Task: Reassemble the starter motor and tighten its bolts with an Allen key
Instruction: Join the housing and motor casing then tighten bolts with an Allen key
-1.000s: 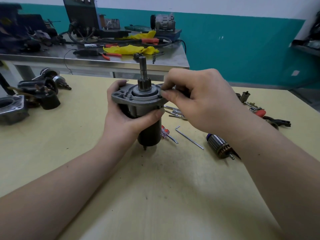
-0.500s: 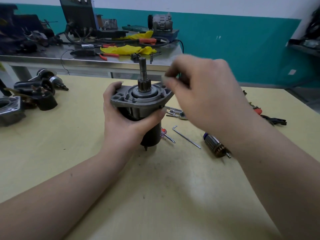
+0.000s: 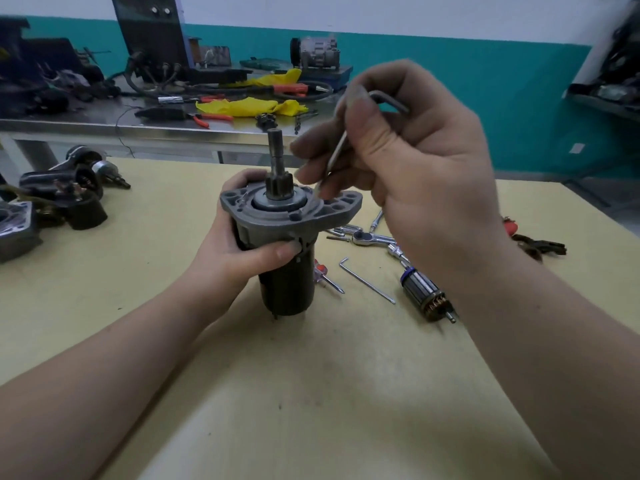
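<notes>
The starter motor (image 3: pixel 287 237) stands upright on the yellow table (image 3: pixel 311 393), black body below, grey flange on top, pinion shaft pointing up. My left hand (image 3: pixel 242 237) grips it just under the flange. Above the flange's right side, my right hand (image 3: pixel 408 161) holds an Allen key (image 3: pixel 337 154), its long arm pointing down at the flange and its bent end showing above my fingers. I cannot tell whether the tip sits in a bolt. A second Allen key (image 3: pixel 367 280) lies on the table to the right of the motor.
Right of the motor lie a red-handled screwdriver (image 3: pixel 327 277), a ratchet wrench (image 3: pixel 367 237) and an armature (image 3: pixel 426 294). Dark motor parts (image 3: pixel 65 195) sit at the left edge. A steel bench (image 3: pixel 138 119) with tools and yellow cloth stands behind.
My right hand has lifted from the flange's right edge and now holds the Allen key upright over the flange. My left hand keeps the same grip on the motor.
</notes>
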### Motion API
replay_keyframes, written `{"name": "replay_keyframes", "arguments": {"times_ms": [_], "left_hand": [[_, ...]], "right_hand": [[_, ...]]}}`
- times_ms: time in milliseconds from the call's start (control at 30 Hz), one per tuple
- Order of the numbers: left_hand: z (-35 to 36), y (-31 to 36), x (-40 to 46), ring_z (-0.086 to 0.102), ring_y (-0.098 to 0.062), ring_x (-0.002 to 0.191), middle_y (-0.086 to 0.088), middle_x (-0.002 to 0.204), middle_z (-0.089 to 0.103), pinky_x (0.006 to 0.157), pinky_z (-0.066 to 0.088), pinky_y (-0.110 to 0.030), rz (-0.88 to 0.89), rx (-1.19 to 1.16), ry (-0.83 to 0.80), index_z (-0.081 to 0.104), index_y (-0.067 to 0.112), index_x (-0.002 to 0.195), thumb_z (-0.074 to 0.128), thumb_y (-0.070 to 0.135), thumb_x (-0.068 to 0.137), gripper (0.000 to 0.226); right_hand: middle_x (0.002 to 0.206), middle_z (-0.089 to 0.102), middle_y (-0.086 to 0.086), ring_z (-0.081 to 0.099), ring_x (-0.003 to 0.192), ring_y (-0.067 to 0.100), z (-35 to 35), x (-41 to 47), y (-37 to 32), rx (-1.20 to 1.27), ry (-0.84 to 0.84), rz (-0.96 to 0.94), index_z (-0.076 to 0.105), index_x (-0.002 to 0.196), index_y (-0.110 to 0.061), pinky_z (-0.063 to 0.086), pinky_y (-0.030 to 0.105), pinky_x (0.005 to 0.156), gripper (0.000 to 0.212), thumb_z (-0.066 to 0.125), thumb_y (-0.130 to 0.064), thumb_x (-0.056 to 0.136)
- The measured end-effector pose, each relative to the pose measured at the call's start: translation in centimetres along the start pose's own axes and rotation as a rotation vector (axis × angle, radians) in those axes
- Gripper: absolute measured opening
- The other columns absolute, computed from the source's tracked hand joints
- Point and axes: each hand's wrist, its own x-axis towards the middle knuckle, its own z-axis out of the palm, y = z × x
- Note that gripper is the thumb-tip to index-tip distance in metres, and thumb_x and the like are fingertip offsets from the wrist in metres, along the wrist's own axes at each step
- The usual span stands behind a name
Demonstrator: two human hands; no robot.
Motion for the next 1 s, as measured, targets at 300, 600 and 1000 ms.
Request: {"name": "replay_keyframes", "arguments": {"times_ms": [300,600,1000], "left_hand": [[0.0,0.4,-0.1,0.060,-0.033,0.139,-0.019,0.148,0.056,0.114,0.052,-0.046,0.063,0.020,-0.095,0.022,0.004,0.158,0.088,0.023,0.063,0.116],[0.5,0.9,-0.3,0.064,-0.030,0.133,-0.018,0.142,0.058,0.107,0.054,-0.038,0.085,-0.031,-0.071,0.023,-0.001,0.155,0.087,0.021,0.062,0.114],[1.3,1.4,-1.1,0.066,-0.028,0.129,-0.010,0.137,0.062,0.107,0.054,-0.039,0.161,0.021,-0.009,0.028,0.005,0.151,0.091,0.021,0.063,0.110]], "right_hand": [[0.088,0.074,0.025,0.072,0.072,0.042,0.8,-0.4,0.4,-0.061,-0.090,0.024,0.058,0.101,-0.010,0.059,0.041,0.059,0.015,0.046,-0.006,0.110],[0.080,0.071,0.019,0.069,0.065,0.035,1.3,-0.7,1.1,-0.187,-0.087,-0.107,0.060,0.106,-0.012,0.055,0.038,0.053,0.012,0.050,-0.005,0.109],[0.093,0.068,-0.008,0.070,0.071,0.008,2.4,-1.9,2.9,-0.538,0.177,-0.496,0.061,0.136,0.006,0.056,0.025,0.064,0.030,0.055,0.003,0.106]]}}
